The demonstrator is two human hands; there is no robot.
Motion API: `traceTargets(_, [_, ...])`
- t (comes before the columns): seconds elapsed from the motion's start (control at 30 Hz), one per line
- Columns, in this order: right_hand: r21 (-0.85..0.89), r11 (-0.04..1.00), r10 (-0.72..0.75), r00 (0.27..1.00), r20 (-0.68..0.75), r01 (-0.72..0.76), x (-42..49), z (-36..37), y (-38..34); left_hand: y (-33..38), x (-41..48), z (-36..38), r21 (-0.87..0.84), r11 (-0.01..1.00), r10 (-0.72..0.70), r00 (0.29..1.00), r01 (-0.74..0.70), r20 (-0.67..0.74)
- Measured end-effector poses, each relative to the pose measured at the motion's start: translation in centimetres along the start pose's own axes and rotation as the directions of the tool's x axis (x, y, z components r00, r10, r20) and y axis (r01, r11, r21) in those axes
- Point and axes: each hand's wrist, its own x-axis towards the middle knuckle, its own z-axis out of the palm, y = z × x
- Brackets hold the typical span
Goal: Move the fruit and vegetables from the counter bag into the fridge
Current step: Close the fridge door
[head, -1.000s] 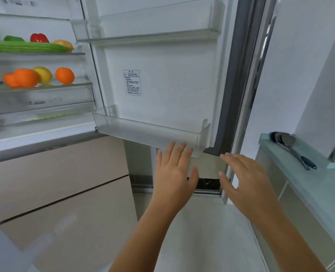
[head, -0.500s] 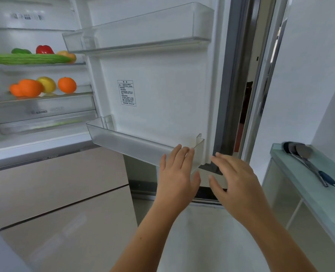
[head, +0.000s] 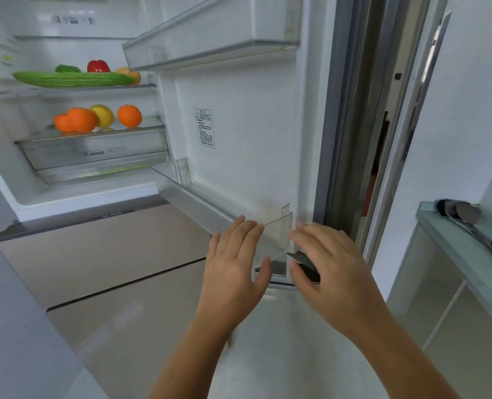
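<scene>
The fridge stands open, its door [head: 250, 133] swung toward me. On the upper shelf lie a long green cucumber [head: 72, 79], a red pepper [head: 98, 66], a green pepper [head: 67, 68] and a yellow-orange fruit [head: 131, 74]. The shelf below holds oranges [head: 79, 120] [head: 129, 116] and a yellow lemon [head: 104, 114]. My left hand [head: 234, 262] is empty, fingers spread, its fingertips at the clear lower door bin [head: 198, 201]. My right hand [head: 329, 266] is empty with fingers apart, just right of the bin's corner. The counter bag is out of view.
A clear upper door bin [head: 210, 44] juts out above. Beige drawer fronts [head: 100, 254] fill the fridge's lower half. At the right a pale green glass counter [head: 463, 251] carries metal utensils [head: 469, 223]. A white wall and door frame stand right of the fridge.
The fridge door has swung further toward the fridge, its lower bin now angled more steeply. Both hands have risen to the bin's corner and stay empty.
</scene>
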Motion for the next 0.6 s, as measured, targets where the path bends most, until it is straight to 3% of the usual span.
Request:
traceTargets(0.17, [0.072,0.985,-0.154,0.988,-0.005,0.154,0.3,0.9,-4.6,-2.8,-2.4,-3.5,0.033,0.998,-0.050,0.998,0.052,-0.038])
traceTargets(0.6, [0.248,0.898,-0.377,0.926,0.012,0.362,1.4,4.3,-15.3,-9.1,-7.3,-12.2,0.233,0.925,-0.285,0.953,0.301,-0.099])
